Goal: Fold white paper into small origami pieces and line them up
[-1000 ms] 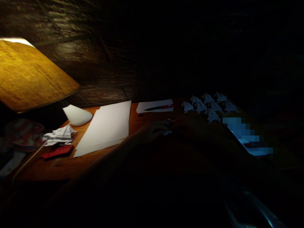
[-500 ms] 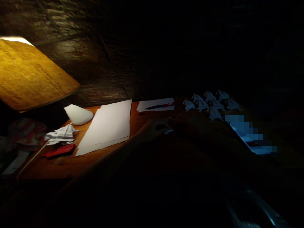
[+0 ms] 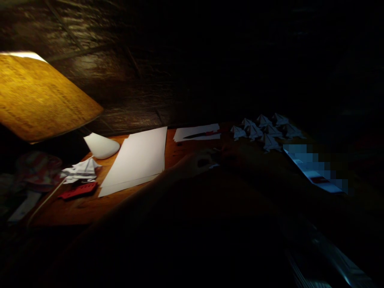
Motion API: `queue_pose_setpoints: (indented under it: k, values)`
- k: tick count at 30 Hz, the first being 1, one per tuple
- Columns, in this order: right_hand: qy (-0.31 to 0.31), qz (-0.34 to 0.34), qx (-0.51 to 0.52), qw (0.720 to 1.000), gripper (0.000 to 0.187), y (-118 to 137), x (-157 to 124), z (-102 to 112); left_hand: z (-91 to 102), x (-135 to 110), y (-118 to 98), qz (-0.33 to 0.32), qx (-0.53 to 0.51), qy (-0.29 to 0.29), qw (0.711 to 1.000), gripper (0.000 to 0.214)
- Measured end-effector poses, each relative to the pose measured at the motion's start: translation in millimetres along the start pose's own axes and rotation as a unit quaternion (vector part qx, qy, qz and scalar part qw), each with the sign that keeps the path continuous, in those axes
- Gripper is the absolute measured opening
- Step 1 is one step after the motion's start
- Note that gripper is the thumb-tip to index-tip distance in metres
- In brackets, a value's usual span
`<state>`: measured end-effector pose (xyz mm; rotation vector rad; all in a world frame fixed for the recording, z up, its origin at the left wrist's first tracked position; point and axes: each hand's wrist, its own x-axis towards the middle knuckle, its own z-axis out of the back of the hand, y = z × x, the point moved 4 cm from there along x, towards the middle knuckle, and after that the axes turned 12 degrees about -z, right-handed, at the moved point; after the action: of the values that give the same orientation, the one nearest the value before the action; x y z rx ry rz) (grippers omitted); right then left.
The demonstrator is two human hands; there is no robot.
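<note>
In deep shadow at the middle of the wooden table (image 3: 174, 149), my left hand (image 3: 199, 161) is closed on a small piece of white paper (image 3: 213, 165). Only bits of that paper show between the fingers. My right hand (image 3: 231, 154) meets it from the other side, very dark, its fingers bent at the same paper. Just beyond the hands lies a knife (image 3: 199, 135) with a dark blade and red handle, on a small stack of paper (image 3: 180, 134). Several folded paper figures (image 3: 271, 143) stand in a group to the right.
Large white sheets (image 3: 136, 160) lie at left. Beside them are a lamp base (image 3: 102, 146) under a yellow shade (image 3: 45, 96), a crumpled-looking folded paper (image 3: 81, 170), a red object (image 3: 78, 191) and a cord (image 3: 45, 202). A lit phone-like screen (image 3: 312, 172) lies at right, partly pixelated.
The view has shifted slightly, so the lamp and left-hand items sit a little farther right. Both hands stay together at the small paper, with barely any movement.
</note>
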<state>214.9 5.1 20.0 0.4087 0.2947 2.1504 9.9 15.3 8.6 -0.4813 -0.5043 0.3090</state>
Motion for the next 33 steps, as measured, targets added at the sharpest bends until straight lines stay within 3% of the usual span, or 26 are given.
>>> queue_pose_setpoints:
  k: [3,6,12,19,27,33]
  values:
    - [-0.012,0.010,-0.004,1.000,0.017,3.2,-2.1,0.0,2.5,-5.7,-3.6,-0.010,0.036,0.037,0.999,0.049]
    - [-0.020,0.023,-0.013,0.999,0.017,4.5,-2.7,-1.0,2.4,-10.6,-7.3,-0.030,0.060,0.046,0.997,0.060]
    - [0.003,0.030,-0.036,0.999,0.018,6.6,-3.8,1.8,-1.2,-7.8,-11.2,-0.039,0.067,0.045,0.996,0.058]
    - [0.009,0.026,-0.065,0.998,0.018,13.6,-6.3,7.0,-4.0,0.2,-9.9,-0.028,0.080,0.057,0.995,0.037]
    - [-0.001,0.002,-0.037,0.999,0.018,13.8,-10.5,6.4,-5.3,-1.3,-10.8,-0.017,0.098,0.056,0.993,0.047]
    - [-0.008,0.024,-0.067,0.997,0.018,13.5,-8.6,6.3,-10.1,-6.7,-1.7,-0.007,0.126,0.069,0.990,0.060]
